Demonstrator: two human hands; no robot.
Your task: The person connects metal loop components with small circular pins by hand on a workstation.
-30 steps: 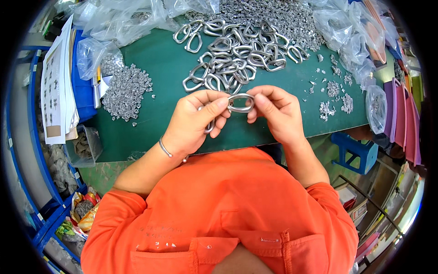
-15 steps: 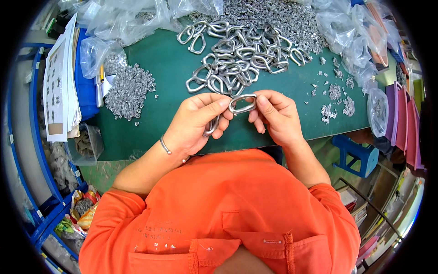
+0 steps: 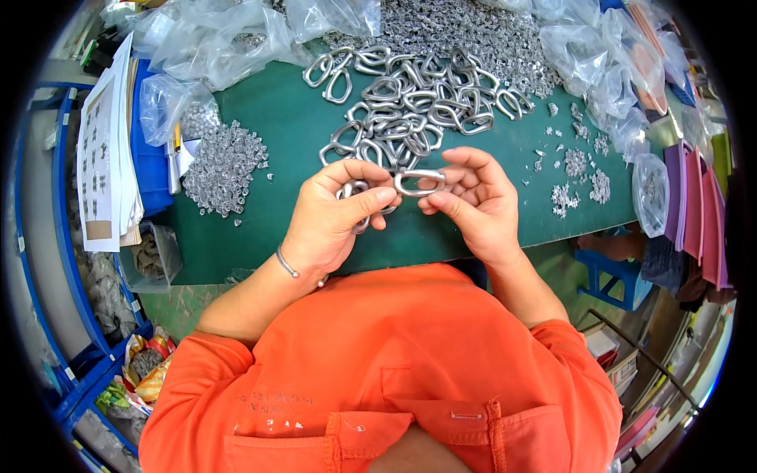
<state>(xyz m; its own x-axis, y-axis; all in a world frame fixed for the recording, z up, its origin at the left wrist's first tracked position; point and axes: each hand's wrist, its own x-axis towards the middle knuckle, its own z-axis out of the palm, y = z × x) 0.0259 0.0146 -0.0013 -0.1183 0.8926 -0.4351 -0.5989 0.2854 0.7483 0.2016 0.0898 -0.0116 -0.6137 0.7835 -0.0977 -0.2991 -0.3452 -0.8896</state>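
An oval silver metal ring (image 3: 407, 191) spans the gap between my two hands, above the near part of the green table. Its left end is at the fingertips of my left hand (image 3: 319, 221), which is closed. More such oval rings (image 3: 352, 190) sit in that same hand, partly hidden by the thumb and fingers. My right hand (image 3: 487, 217) has the ring's other end between its thumb and bent fingers; exact contact is partly hidden. Just beyond my hands lies a heap of similar oval rings (image 3: 422, 100) on the table (image 3: 292, 118).
Small clear and metallic pieces (image 3: 225, 168) form a pile at left, beside a yellow-handled tool (image 3: 174, 162). A larger mass of small pieces (image 3: 473, 35) covers the back, flanked by plastic bags (image 3: 229, 47). Little clusters (image 3: 576, 163) lie at right. A blue stool (image 3: 611, 277) stands below.
My right hand's fingers have lifted and spread around the ring's end, and the ring has turned slightly. The rings in my left hand sit higher and show more.
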